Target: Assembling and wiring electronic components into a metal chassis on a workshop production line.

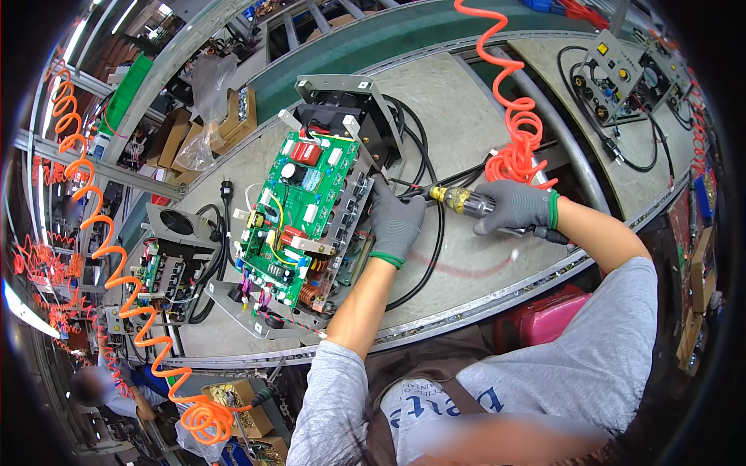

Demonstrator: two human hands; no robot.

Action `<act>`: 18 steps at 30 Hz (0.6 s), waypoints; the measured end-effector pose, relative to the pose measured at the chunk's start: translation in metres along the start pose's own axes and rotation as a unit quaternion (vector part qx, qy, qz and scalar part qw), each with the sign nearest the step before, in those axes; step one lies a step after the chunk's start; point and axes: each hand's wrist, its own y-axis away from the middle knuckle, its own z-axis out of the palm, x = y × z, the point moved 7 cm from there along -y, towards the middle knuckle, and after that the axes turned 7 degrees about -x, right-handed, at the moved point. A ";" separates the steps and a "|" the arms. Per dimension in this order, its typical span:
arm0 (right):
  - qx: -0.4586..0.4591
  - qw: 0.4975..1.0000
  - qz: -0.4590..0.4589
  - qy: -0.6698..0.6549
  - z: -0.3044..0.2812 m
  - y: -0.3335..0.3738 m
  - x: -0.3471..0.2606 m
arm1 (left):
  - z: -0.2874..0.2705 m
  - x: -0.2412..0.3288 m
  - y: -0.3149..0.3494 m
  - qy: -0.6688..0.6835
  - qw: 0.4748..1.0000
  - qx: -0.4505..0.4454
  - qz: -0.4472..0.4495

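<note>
My gloved right hand [517, 208] is wrapped round a screwdriver [462, 202] with a yellow and clear handle. Its shaft points left, toward the side of an open electrical unit. A dark tool-like piece [544, 233] lies below that hand; whether it touches the palm I cannot tell. At the unit's right side, by the screwdriver's tip, is my gloved left hand [396, 221], its fingers closed against the row of metal parts; what they pinch is hidden. The unit carries a green circuit board [307, 202] with wires and components, and a black fan housing [353, 116] at its far end.
Black cable [423, 147] loops beside the unit. Another open unit [167, 264] stands left, and one with a front panel [618, 78] far right. Orange coiled air hoses [517, 155] hang over the bench [458, 101]. A person [128, 388] works at lower left.
</note>
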 end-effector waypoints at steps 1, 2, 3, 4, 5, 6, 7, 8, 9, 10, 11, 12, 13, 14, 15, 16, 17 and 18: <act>0.003 1.000 -0.009 -0.012 0.000 0.000 -0.001 | -0.001 0.000 0.000 -0.004 1.000 0.008 0.004; 0.002 1.000 -0.004 -0.021 0.001 0.000 0.000 | 0.002 -0.002 0.000 -0.005 1.000 -0.002 -0.001; 0.005 1.000 -0.013 -0.018 0.001 0.000 -0.001 | 0.004 -0.004 -0.001 -0.006 1.000 -0.012 -0.009; 0.009 1.000 -0.009 -0.010 0.001 0.000 0.001 | 0.004 -0.005 -0.002 -0.006 1.000 -0.001 -0.002; 0.015 1.000 -0.012 -0.004 0.001 0.000 0.001 | 0.008 -0.007 -0.004 -0.014 1.000 -0.013 -0.009; 0.025 1.000 -0.008 0.003 0.001 0.000 0.003 | 0.008 -0.006 -0.007 -0.022 1.000 -0.004 -0.004; 0.037 0.999 -0.014 0.008 0.001 0.001 0.003 | 0.008 -0.005 -0.008 -0.028 1.000 0.008 0.000; 0.044 0.999 -0.023 0.015 0.003 0.001 0.002 | 0.012 -0.005 -0.009 0.013 1.000 -0.020 -0.005; 0.068 0.997 -0.026 0.011 0.003 0.002 0.002 | 0.014 -0.002 -0.005 0.047 0.998 -0.035 -0.003; 0.086 0.996 -0.032 0.006 0.004 0.005 0.001 | 0.011 0.003 0.005 0.071 0.997 -0.035 0.016; 0.102 0.994 -0.028 0.000 0.007 0.005 0.000 | 0.007 0.010 0.013 0.033 0.998 -0.034 0.037; 0.107 0.994 -0.011 -0.010 0.009 0.010 0.003 | -0.004 0.025 0.035 -0.067 0.989 0.027 0.132; 0.104 0.994 0.004 -0.039 0.012 0.014 0.007 | 0.003 0.016 0.062 -0.027 0.994 -0.061 0.089; 0.116 0.992 0.002 0.040 0.013 0.021 0.005 | -0.007 0.017 0.096 0.018 0.989 -0.038 0.139; 0.127 0.986 0.020 0.105 0.013 0.029 0.008 | -0.023 0.014 0.134 0.021 0.978 0.007 0.207; 0.130 0.986 -0.021 0.098 0.018 0.039 0.006 | -0.041 0.009 0.173 0.034 0.956 0.063 0.286; 0.129 0.986 0.008 0.105 0.020 0.048 0.013 | -0.053 -0.007 0.201 0.075 0.951 0.066 0.292; 0.128 0.983 0.024 0.129 0.021 0.054 0.019 | -0.062 -0.024 0.221 0.072 0.950 0.079 0.292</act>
